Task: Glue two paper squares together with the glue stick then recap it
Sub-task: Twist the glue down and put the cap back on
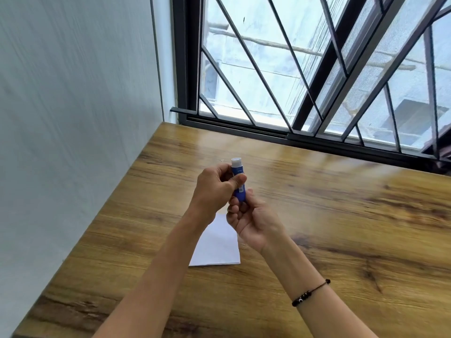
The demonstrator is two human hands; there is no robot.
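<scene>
Count, this frame: one glue stick (238, 178), blue-bodied with a pale top end, held between two hands, the left hand (214, 185) closed round its middle and the right hand (251, 219) gripping its lower end. One white paper stack (217, 247) lies on one wooden table (341, 215) directly below both hands; a second edge shows at its near side, so two sheets are likely, though the exact number cannot be told. One beaded bracelet (308, 293) sits on the forearm behind the right hand; one barred window (305, 69) stands beyond both hands.
</scene>
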